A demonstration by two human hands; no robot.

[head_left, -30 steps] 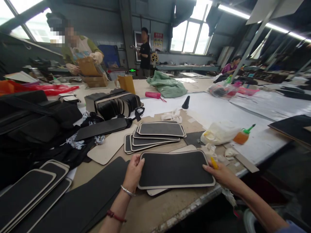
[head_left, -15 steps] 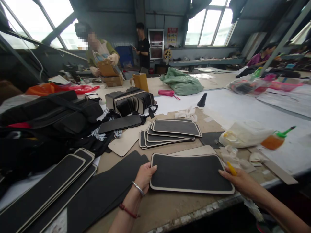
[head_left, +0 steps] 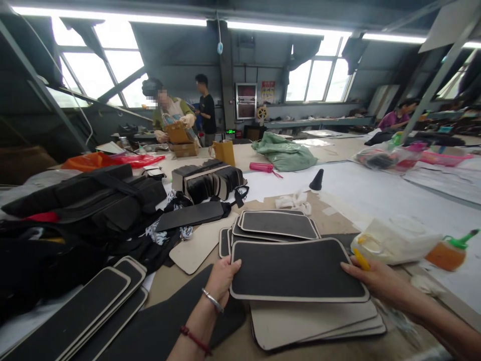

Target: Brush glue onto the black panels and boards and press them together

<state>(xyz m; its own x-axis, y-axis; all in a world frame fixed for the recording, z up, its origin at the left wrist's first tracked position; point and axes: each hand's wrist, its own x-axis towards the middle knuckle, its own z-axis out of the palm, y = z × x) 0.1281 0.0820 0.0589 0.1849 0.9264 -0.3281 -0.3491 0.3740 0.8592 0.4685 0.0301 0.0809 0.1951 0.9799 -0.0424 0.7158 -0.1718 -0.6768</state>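
Note:
A black panel with a pale border (head_left: 296, 271) is held up between my two hands. My left hand (head_left: 222, 281) pinches its left edge, thumb on the front face. At the right edge my right hand (head_left: 370, 276) grips the panel, with a small yellow tool (head_left: 361, 259) also tucked in its fingers. Beige panels (head_left: 311, 321) lie stacked beneath the held one. Just behind it sits a pile of bordered black panels (head_left: 278, 224). Long black sheets (head_left: 176, 316) lie by my left wrist.
Bordered strips (head_left: 86, 306) lie at the left, near black bags (head_left: 93, 195). Behind are a bundle of pieces (head_left: 210, 180), a black cone (head_left: 316, 180) and a green sack (head_left: 283, 152). At right stands an orange-filled bottle (head_left: 451, 250). Several people are farther back.
The view has tilted upward. Both hands have raised the bordered panel off the table, now overlapping the pile behind and revealing the beige panels below.

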